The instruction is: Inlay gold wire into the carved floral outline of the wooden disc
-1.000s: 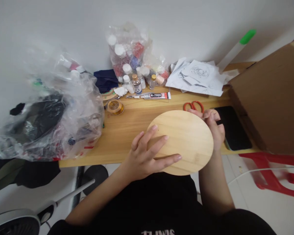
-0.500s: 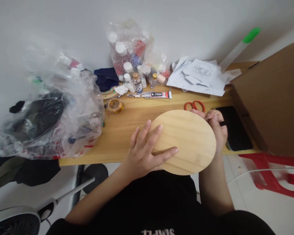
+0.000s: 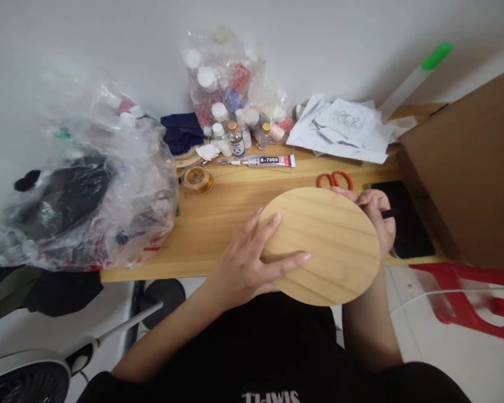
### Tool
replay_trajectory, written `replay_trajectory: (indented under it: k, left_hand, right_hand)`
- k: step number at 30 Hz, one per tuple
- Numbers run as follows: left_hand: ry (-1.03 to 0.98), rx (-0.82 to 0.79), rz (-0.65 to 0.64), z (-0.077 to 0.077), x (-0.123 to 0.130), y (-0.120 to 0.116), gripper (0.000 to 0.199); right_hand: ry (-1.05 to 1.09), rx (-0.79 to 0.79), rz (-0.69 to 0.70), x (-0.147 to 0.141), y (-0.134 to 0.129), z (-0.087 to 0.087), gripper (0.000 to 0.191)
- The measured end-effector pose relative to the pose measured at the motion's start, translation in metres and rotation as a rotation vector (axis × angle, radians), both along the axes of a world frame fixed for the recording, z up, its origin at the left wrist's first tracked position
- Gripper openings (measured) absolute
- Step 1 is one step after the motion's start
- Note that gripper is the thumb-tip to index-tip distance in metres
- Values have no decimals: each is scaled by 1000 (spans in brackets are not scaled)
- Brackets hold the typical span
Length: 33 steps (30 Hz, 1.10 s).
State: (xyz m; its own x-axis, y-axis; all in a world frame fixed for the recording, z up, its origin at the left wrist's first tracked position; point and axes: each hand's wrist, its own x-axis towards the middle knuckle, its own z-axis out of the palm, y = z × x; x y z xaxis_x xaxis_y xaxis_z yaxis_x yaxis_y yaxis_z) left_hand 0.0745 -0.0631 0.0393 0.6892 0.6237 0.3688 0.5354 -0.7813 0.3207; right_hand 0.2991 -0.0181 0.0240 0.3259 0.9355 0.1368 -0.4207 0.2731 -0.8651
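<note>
A round, pale wooden board (image 3: pixel 323 246) is held up over my lap, at the front edge of the table. My left hand (image 3: pixel 256 260) grips its left side, with the thumb and a fingertip lying on the face towards me; the remaining fingers are partly hidden. Behind the board's right edge is my right hand (image 3: pixel 378 212), fingers pinched together. From that hand sticks out a narrow black piece (image 3: pixel 389 213), mostly covered by the fingers. Just beyond the board lie scissors (image 3: pixel 335 180) with orange-red handles.
A black phone (image 3: pixel 414 235) lies beside a cardboard box (image 3: pixel 466 173). Towards the wall are drawn papers (image 3: pixel 344 131), a glue tube (image 3: pixel 272 161), a wire spool (image 3: pixel 197 179), small bottles (image 3: pixel 236 140) and a bag of jars (image 3: pixel 218 84). A large plastic bag (image 3: pixel 143 184) fills the left.
The board has shifted slightly right and its face is turned a little more towards me. My right hand has moved slightly right; my left hand keeps its grip.
</note>
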Motion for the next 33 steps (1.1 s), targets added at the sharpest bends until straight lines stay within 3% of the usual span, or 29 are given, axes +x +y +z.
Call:
replay_trajectory:
  k: [6,13,17,22,25,33]
  left_hand:
    - [-72,152,34,-1,2,-1,49]
    - [-50,177,32,1,0,0,52]
    - [-206,30,47,-2,-1,3,84]
    - [-483,-340,102,-4,2,3,115]
    - [-540,-497,126,-4,4,0,130]
    - [-444,-551,178,1,4,3,128]
  right_hand:
    - [39,-30,-37,-5,-2,4,17]
    - [25,-42,-81,-9,-3,8,14]
    - [24,-61,-86,-10,-3,7,16]
    - [34,-105,-78,-12,-3,-2,15]
    - [36,-139,-55,-14,-2,-7,17]
    - [11,-173,6,-9,3,-9,17]
